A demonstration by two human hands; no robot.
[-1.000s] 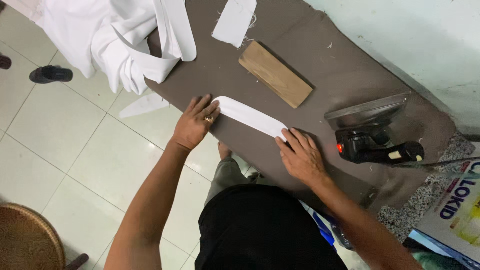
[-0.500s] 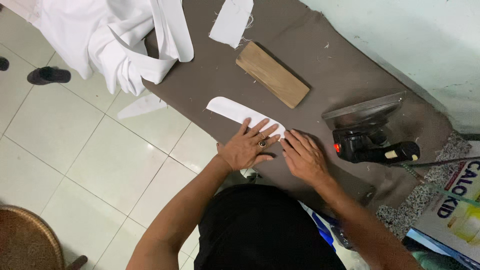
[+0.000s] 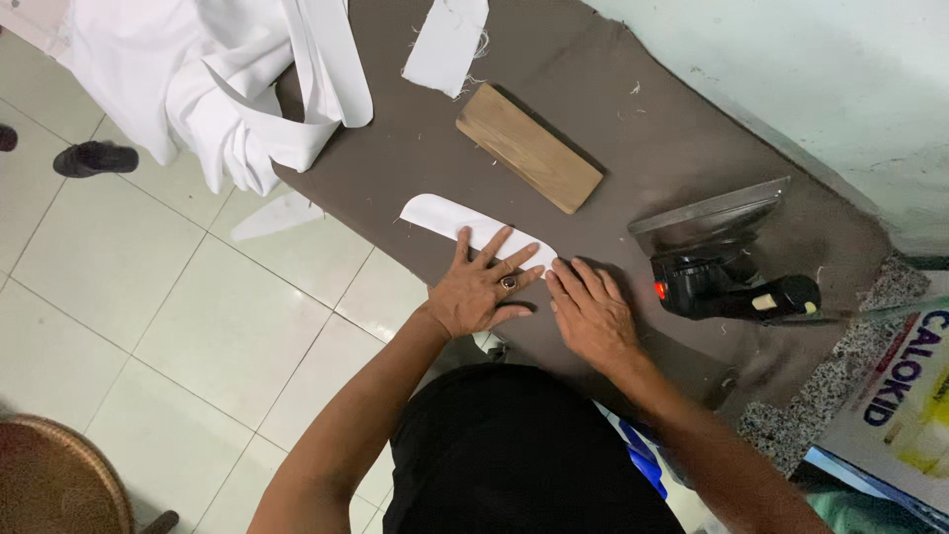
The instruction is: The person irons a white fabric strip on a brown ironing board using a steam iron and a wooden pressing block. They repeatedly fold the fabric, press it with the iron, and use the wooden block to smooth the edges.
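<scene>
Both hands lie flat near the middle of the frame, pressing on a long, curved white fabric piece (image 3: 465, 223) that lies on the brown cloth-covered surface (image 3: 633, 129). The left hand (image 3: 481, 289), a ring on one finger, has its fingers spread over the right end of the strip, seemingly to pin it smooth. The right hand (image 3: 590, 314) rests palm-down just beside it, fingertips at the strip's tip. Neither grip is clenched on anything; both are released and flat, bearing down rather than grasping.

The fabric piece runs from the hands toward the upper left, close to the surface's near edge, easy to reach. To the right of the hands an electric iron (image 3: 727, 259) sits tilted back, its metal soleplate off the cloth, likely so it scorches nothing while idle; a red light shows on its body. A wooden block (image 3: 529, 146) lies above the hands, apart from the strip. A smaller white scrap (image 3: 447, 42) sits at the top, and a heap of white garment (image 3: 198, 79) hangs over the surface's upper-left end.
</scene>
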